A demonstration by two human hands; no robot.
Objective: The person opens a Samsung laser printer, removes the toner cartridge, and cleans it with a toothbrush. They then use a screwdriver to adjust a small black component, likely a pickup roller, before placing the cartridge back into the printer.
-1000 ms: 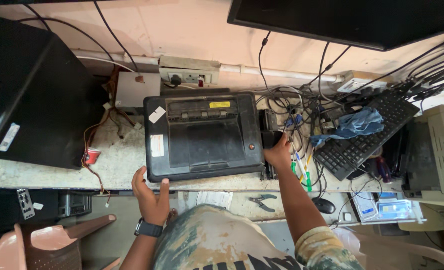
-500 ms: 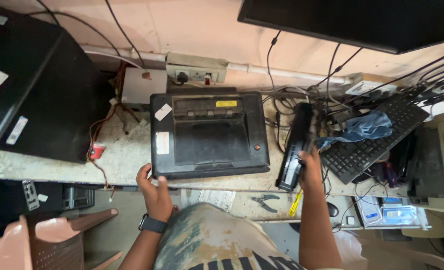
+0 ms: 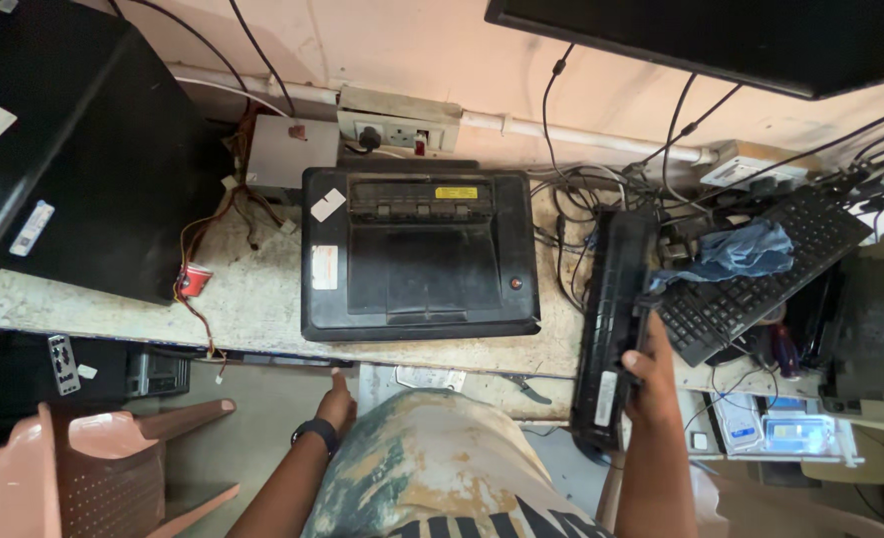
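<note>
A black laser printer (image 3: 417, 254) sits on the worn stone worktop (image 3: 252, 299), its front toward me. My right hand (image 3: 646, 371) grips a long black toner cartridge (image 3: 613, 299) near its lower end, holding it lengthwise just right of the printer, over the table's front edge. My left hand (image 3: 336, 402), with a black watch on the wrist, is low by the table's front edge under the printer's left corner and holds nothing; its fingers are partly hidden.
A black computer case (image 3: 63, 149) lies at the left. A keyboard (image 3: 760, 269) with a blue cloth (image 3: 741, 249) and tangled cables fills the right. A wall socket (image 3: 397, 125), a monitor (image 3: 721, 40), a pink plastic chair (image 3: 93, 458) and pliers (image 3: 526, 389) are nearby.
My right hand drew the cartridge away from the printer's right side and toward me. My left hand let go of the printer's front edge and dropped below the table edge.
</note>
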